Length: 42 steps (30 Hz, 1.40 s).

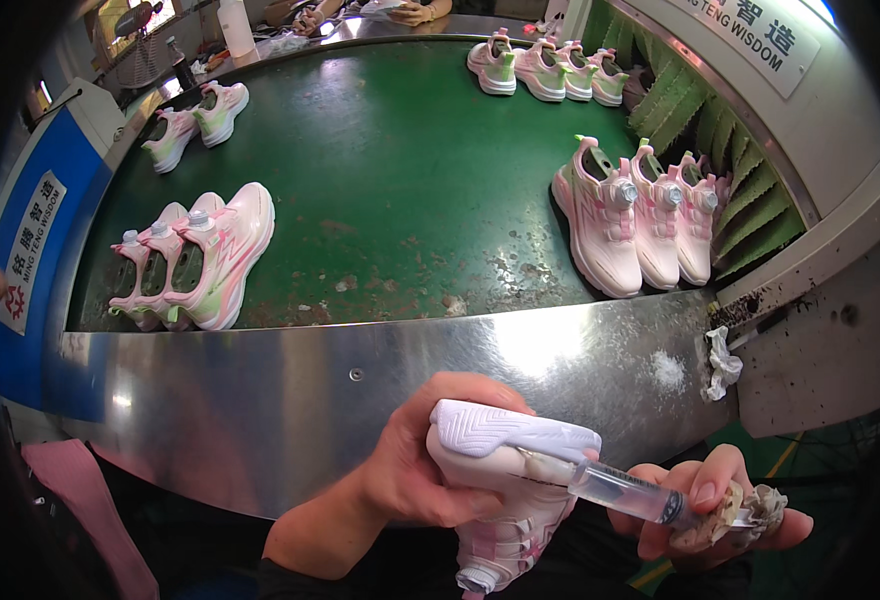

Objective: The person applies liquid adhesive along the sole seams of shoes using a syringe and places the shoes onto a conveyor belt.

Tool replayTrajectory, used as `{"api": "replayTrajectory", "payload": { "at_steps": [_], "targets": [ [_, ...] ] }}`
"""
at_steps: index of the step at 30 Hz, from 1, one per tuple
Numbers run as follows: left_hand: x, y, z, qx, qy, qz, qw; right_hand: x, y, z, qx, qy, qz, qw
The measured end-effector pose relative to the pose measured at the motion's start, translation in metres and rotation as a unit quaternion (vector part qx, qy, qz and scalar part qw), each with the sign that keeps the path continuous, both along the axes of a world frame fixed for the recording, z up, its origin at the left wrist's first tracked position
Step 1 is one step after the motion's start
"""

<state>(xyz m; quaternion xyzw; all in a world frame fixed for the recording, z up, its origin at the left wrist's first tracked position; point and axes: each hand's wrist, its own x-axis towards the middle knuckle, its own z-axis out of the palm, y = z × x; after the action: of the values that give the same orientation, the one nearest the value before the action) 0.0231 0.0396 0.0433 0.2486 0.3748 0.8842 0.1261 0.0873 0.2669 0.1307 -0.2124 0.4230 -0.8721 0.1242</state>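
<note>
My left hand point(405, 470) is closed around a pink-and-white shoe point(500, 485), tilted so that part of its white sole shows. The shoe's dial fastener hangs at the lower end. My right hand point(705, 490) grips a clear plastic syringe point(620, 490) partly filled with clear liquid. The tip of the syringe meets the seam between sole and upper, or lies very close to it. A crumpled, stained wad of tissue point(750, 515) is also caught in the fingers of my right hand, around the plunger end.
A metal ledge point(260, 370) edges the green conveyor belt point(390, 190). Finished-looking pink shoes point(225, 255) stand at left, others point(600, 230) at right, several point(545, 70) at back right. White powder point(668, 370) and crumpled paper point(722, 365) lie on the ledge. Another person's hands point(415, 12) show beyond.
</note>
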Motion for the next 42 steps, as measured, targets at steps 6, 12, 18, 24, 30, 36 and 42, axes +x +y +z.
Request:
{"api": "replayTrajectory", "payload": {
  "at_steps": [6, 12, 18, 24, 30, 36, 42],
  "targets": [
    [-0.003, -0.005, -0.009, -0.030, 0.009, -0.010, 0.999, 0.002, 0.003, 0.000, 0.011, -0.017, 0.006, 1.000],
    [-0.005, -0.008, -0.006, -0.039, 0.004, 0.043, 0.998, 0.001, 0.003, -0.001, 0.067, 0.014, -0.028, 0.997],
    [-0.010, -0.015, -0.015, -0.059, -0.058, 0.065, 0.994, 0.005, 0.010, -0.029, 0.006, -0.013, -0.028, 1.000],
    [-0.011, -0.007, -0.004, -0.012, -0.165, 0.054, 0.985, 0.014, 0.016, -0.050, -0.052, 0.000, -0.020, 0.998],
    [-0.013, 0.001, 0.005, -0.022, -0.199, 0.019, 0.980, 0.017, 0.020, -0.061, -0.008, -0.030, -0.022, 0.999],
    [-0.014, -0.006, -0.010, 0.062, -0.271, 0.060, 0.959, 0.028, 0.021, -0.062, 0.041, -0.029, -0.043, 0.998],
    [-0.019, -0.017, -0.033, 0.067, -0.276, 0.038, 0.958, 0.038, 0.031, -0.071, 0.058, -0.058, -0.040, 0.996]
  ]
}}
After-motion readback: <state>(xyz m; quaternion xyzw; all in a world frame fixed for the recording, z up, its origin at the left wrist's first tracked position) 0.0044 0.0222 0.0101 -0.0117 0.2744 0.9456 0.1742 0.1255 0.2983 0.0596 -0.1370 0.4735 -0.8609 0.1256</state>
